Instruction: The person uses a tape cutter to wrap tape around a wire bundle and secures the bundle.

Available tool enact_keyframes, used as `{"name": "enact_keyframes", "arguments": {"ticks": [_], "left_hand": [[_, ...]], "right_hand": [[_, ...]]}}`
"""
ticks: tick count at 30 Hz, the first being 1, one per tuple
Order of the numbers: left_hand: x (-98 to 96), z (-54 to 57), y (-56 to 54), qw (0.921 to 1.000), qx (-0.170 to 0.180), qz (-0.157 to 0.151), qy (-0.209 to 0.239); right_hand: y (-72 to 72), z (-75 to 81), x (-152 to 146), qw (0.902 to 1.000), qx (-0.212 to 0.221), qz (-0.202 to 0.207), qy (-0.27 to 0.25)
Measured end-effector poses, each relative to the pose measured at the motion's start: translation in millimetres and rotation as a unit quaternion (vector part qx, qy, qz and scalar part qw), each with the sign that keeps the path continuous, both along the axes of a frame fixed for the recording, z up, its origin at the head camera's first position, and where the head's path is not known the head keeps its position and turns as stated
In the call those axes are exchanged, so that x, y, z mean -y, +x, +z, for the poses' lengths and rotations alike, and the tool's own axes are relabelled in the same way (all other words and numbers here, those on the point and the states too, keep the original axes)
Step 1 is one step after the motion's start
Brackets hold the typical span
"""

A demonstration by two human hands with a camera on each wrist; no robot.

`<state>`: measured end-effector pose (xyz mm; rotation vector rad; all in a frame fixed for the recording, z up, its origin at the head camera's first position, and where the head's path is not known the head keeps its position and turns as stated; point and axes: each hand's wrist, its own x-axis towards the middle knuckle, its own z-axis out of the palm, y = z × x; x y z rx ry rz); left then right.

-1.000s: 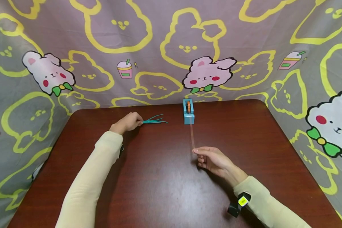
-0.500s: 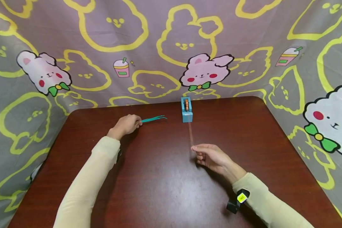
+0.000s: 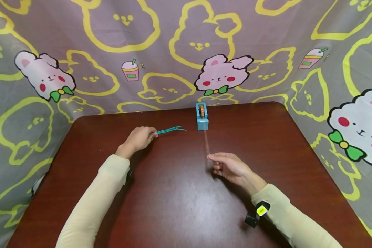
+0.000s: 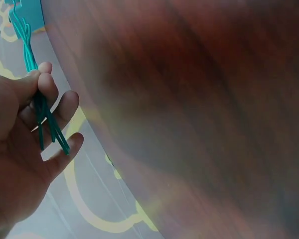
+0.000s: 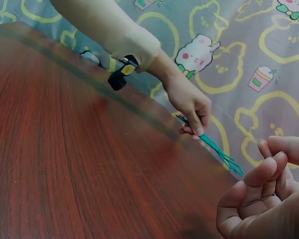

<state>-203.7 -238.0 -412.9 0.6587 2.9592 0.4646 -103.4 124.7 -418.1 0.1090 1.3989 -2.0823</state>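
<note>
At the back left of the table, my left hand (image 3: 138,138) pinches a small bundle of thin teal wires (image 3: 170,130) between thumb and fingertips. In the left wrist view the wires (image 4: 26,42) run through the pinch, their short ends crossing in front of the palm. A blue tape dispenser (image 3: 203,125) with an orange roll stands near the back edge, just right of the wire tips. From it a strip of clear tape (image 3: 206,143) stretches forward, taut, to my right hand (image 3: 232,168). Thumb and index finger pinch the tape's end; the other fingers are curled below.
The dark reddish-brown table (image 3: 167,206) has rounded back corners. A patterned cloth (image 3: 161,41) hangs close behind it and along both sides. A black wrist device (image 3: 256,214) sits on the right sleeve.
My left hand has shifted slightly right, bringing the wires nearer the dispenser, and the fanned wire ends lie closer together. The right hand keeps the tape pulled out. The head view has shifted slightly.
</note>
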Motion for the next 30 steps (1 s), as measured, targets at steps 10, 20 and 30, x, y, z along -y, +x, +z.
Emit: {"name": "enact_keyframes", "arguments": {"ticks": [10,20,30], "left_hand": [[-29.4,-4.1,13.7,0.9983,-0.041,-0.036,0.020],[-63.8,-6.7,31.5,0.9942,-0.069,-0.075,0.034],[-93.7,-2.9,44.9,0.9922,-0.067,-0.094,0.047]], "right_hand": [[-2.4,1.7,-4,0.9999,-0.005,-0.005,-0.008],[-0.1,3.7,-4,0.9999,-0.002,-0.016,-0.005],[-0.5,10.7,-4,0.9998,-0.012,-0.012,-0.008]]}}
